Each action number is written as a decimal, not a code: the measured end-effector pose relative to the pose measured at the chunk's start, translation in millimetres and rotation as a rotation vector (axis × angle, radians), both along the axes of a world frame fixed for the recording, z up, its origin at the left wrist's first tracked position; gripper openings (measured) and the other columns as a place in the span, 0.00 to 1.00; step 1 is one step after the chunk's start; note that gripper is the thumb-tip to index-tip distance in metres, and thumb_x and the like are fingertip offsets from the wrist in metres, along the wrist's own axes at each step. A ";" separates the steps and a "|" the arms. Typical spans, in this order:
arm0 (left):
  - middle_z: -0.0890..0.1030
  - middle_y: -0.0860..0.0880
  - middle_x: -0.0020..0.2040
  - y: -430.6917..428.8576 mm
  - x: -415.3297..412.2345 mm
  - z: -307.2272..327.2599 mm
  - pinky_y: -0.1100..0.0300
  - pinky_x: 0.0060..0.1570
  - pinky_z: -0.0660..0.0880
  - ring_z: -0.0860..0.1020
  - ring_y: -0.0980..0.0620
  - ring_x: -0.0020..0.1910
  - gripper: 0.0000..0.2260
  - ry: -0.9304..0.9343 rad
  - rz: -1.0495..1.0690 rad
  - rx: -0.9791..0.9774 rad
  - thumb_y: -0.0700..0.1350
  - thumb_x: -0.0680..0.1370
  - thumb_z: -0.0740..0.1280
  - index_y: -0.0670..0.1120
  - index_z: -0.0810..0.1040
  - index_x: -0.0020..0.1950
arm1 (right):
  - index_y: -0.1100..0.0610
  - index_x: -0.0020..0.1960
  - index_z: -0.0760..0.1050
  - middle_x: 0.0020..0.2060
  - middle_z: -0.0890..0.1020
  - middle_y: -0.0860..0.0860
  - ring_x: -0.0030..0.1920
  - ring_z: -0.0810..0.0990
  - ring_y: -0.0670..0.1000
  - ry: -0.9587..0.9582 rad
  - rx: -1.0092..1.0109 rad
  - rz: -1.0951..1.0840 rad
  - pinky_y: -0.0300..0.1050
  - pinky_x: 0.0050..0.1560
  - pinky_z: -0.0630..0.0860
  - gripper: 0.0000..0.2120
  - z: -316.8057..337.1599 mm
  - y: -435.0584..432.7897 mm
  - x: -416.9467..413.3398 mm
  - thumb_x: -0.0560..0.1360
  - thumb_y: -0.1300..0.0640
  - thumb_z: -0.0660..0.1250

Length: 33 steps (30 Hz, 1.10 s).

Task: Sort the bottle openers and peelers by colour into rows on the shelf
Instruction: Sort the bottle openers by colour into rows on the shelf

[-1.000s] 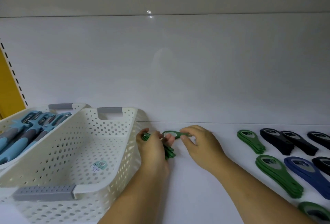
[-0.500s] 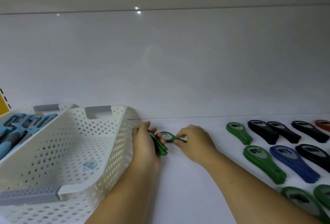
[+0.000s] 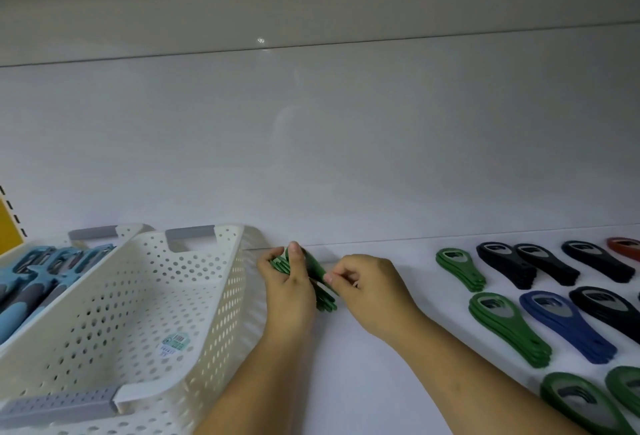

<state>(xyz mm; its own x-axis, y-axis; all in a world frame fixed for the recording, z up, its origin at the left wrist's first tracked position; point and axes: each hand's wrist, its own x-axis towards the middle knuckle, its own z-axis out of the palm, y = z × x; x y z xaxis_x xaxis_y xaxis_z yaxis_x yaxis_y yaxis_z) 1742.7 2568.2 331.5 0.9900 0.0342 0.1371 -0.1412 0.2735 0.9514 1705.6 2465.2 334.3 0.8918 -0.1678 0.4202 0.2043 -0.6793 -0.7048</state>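
My left hand (image 3: 289, 291) grips a stack of green bottle openers (image 3: 313, 268) just right of the white basket, holding them on edge above the white shelf (image 3: 363, 365). My right hand (image 3: 372, 291) pinches the rightmost opener of that stack. Sorted piles lie on the shelf to the right: green openers (image 3: 460, 270) at the back, a second green pile (image 3: 507, 329), black openers (image 3: 505, 263), blue openers (image 3: 568, 325) and an orange-red opener (image 3: 627, 247) at the right edge.
An empty white perforated basket (image 3: 114, 323) stands at the left on the shelf. Behind it a second basket (image 3: 104, 232) holds blue and grey peelers (image 3: 31, 278). More green openers (image 3: 581, 401) lie at the lower right. The shelf's white back wall is close behind.
My right hand brought the single green opener against the stack in my left hand; both hands now hold the stack together, raised on edge. The view shifted slightly.
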 end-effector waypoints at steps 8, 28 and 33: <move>0.75 0.48 0.43 -0.2 -10.7 9.9 0.54 0.37 0.79 0.80 0.55 0.37 0.05 -0.077 -0.182 0.020 0.51 0.81 0.57 0.57 0.72 0.53 | 0.51 0.38 0.81 0.32 0.80 0.39 0.36 0.78 0.41 0.319 0.292 0.228 0.36 0.42 0.73 0.05 3.7 -17.3 -4.0 0.68 0.52 0.75; 0.75 0.55 0.57 9.0 -14.7 14.4 0.58 0.42 0.80 0.79 0.58 0.48 0.24 -0.388 -0.531 0.481 0.39 0.72 0.73 0.62 0.73 0.61 | 0.51 0.48 0.81 0.41 0.84 0.50 0.43 0.81 0.49 0.417 0.125 0.287 0.48 0.49 0.77 0.08 5.1 -34.2 -15.2 0.69 0.52 0.71; 0.80 0.59 0.52 9.3 -13.0 12.2 0.69 0.46 0.76 0.78 0.64 0.47 0.31 -0.428 -0.399 0.617 0.42 0.64 0.79 0.65 0.74 0.60 | 0.49 0.51 0.81 0.51 0.84 0.46 0.54 0.81 0.46 0.457 0.095 0.333 0.51 0.62 0.75 0.16 0.9 -31.1 -15.9 0.65 0.47 0.74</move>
<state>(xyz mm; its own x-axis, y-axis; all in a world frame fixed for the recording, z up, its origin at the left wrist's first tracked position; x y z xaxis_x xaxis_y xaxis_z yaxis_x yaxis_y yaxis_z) 1729.7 2577.4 343.7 0.7705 -0.5104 0.3819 -0.5262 -0.1711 0.8330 1689.7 2434.1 335.2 0.9906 0.1351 -0.0233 0.0568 -0.5598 -0.8267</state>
